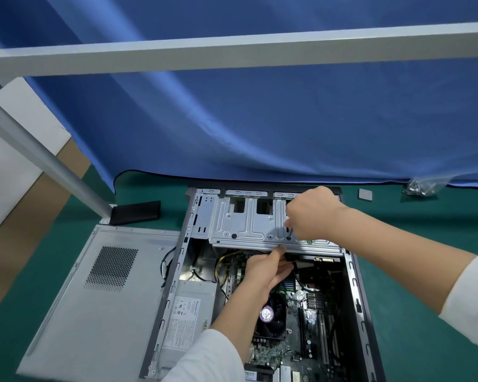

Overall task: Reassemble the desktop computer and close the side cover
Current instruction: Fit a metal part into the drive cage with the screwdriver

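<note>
Working inside an open computer case (pixel 353 274) that lies on its side on a green surface (pixel 414 271), a person reaches both hands to the metal drive cage (pixel 249 221) at the far end. The right hand (pixel 311 213) rests on the cage top, fingers (pixel 289 223) pinched near a mounting hole, though what they pinch, if anything, is too small to tell. The left hand (pixel 265 268) reaches under the cage's front lip, fingers closed on something dark there, likely a cable plug or the edge of a drive; which one cannot be made out.

The step appears to be seating or securing the cage or its drive. Done well, it calls for steadying the part from below while aligning the hole above, and keeping the yellow and black cables (pixel 224 266) from being trapped.

The side cover (pixel 94 293) lies flat just left of the case, not yet fitted. A bag (pixel 420 186) of what may be screws sits at far right. The case's near end is cut off by the frame.
</note>
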The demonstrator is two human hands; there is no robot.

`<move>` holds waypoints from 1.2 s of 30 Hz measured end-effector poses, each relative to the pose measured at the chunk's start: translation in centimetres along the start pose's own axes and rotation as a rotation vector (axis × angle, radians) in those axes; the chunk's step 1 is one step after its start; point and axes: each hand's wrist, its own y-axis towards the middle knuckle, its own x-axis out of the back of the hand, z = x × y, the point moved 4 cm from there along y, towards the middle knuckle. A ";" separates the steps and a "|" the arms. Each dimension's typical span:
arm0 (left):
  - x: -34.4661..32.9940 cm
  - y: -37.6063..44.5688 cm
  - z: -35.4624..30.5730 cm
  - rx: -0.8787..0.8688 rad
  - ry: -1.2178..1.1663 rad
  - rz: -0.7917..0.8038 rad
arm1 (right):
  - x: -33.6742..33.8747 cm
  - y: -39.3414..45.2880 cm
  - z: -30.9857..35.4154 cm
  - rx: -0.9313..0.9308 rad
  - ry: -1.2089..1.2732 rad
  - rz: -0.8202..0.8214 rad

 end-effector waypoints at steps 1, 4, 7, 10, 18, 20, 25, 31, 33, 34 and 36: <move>0.0 0.0 0.0 0.000 0.001 0.000 | 0.0 0.0 0.0 0.018 -0.007 0.018; 0.0 0.0 -0.1 0.000 0.002 -0.001 | 0.1 -0.2 0.1 0.132 -0.062 0.057; 0.0 0.0 0.0 0.004 0.005 -0.005 | 0.4 -0.4 0.2 0.202 -0.088 0.018; 0.1 0.0 0.0 0.007 0.005 -0.003 | 0.8 -0.4 0.4 0.239 -0.069 -0.047; 0.2 0.5 0.3 0.004 0.000 -0.006 | -0.3 0.3 0.3 0.050 0.171 0.021; 0.2 0.5 0.3 0.000 -0.005 -0.011 | -0.5 0.7 0.2 -0.076 0.304 0.097; 0.1 0.2 0.3 -0.006 0.005 -0.014 | -0.3 1.0 0.0 -0.119 0.316 0.203; 0.0 0.0 0.0 -0.005 0.006 -0.017 | 0.3 -0.3 0.4 0.122 -0.063 0.146; 0.0 0.0 0.1 0.004 0.004 -0.020 | 0.5 -0.4 0.5 0.154 -0.094 0.081; 0.0 -0.1 0.1 0.005 0.001 -0.021 | 0.5 -0.4 0.6 0.160 -0.081 0.058; -0.1 -0.1 0.1 0.002 -0.004 -0.022 | 0.2 -0.2 0.6 0.157 -0.029 0.026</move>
